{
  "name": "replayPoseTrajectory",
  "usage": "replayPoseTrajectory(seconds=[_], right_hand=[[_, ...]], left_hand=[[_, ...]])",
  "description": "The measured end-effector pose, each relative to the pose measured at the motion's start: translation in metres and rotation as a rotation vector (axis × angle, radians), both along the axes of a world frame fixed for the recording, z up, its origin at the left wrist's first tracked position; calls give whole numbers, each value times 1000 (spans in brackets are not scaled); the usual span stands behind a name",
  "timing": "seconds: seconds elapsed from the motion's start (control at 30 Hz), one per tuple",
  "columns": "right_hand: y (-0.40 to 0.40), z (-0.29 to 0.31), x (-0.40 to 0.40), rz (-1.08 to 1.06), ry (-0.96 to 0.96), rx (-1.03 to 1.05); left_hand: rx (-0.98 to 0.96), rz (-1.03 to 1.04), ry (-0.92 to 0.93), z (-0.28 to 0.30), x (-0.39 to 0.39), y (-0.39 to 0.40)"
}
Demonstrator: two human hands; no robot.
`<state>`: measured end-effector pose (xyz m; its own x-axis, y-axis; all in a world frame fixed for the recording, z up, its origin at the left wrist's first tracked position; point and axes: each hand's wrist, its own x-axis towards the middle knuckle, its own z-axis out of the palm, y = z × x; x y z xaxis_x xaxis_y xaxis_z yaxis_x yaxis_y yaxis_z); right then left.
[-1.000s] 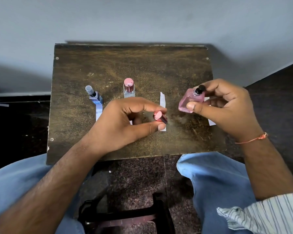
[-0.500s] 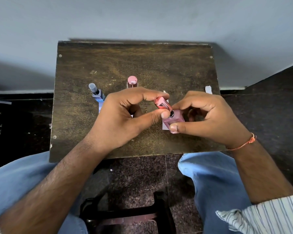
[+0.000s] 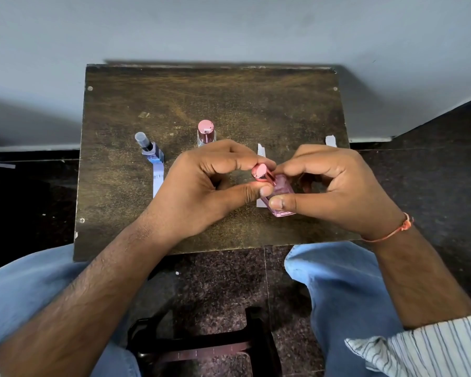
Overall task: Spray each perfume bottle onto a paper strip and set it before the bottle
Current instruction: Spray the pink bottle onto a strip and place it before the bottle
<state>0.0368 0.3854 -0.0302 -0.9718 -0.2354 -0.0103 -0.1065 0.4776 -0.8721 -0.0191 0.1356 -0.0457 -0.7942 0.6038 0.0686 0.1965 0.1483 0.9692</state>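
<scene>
A pink perfume bottle (image 3: 281, 195) is gripped in the right hand (image 3: 335, 186), with the thumb laid along its near side and the curled fingers wrapped over its far side; it is held tilted just above the wooden table (image 3: 212, 99), near the table's front edge. A pink cap (image 3: 261, 172) is pinched between the thumb and curled forefinger of the left hand (image 3: 201, 186), and it is seen seated on, or right at, the neck of the pink perfume bottle; whether it is fully pressed down cannot be told. Both hands are closed around these two parts, fingertips nearly touching one another.

Under the pink perfume bottle a white paper strip (image 3: 261, 152) is laid on the table, partly hidden by the hands. To the left of the pink perfume bottle, farther back, a pink-capped bottle (image 3: 206, 131) is stood upright. Farther left still, a blue bottle (image 3: 150, 151) is stood upright, with a pale strip (image 3: 157, 180) laid directly before it. To the right of the pink perfume bottle, at the table's edge, a small strip end (image 3: 331, 140) is visible.
</scene>
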Motion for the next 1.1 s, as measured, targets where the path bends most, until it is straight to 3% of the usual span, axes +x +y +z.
replayPoseTrajectory(seconds=[0.4,0.47,0.57,0.67,1.1], right_hand=[[20,-6,-3,-82,45,51],[27,-10,-3,-163,55,39],[32,-16,-6,-278,73,43],[31,-21,-11,-362,80,40],[16,-29,-26,-439,61,-52]], left_hand=[[-124,-6,-159,-1,10,8],[-255,-17,-57,-2,11,8],[-546,-148,282,-2,15,6],[-743,-240,398,-3,19,9],[-790,-139,415,-12,22,15]])
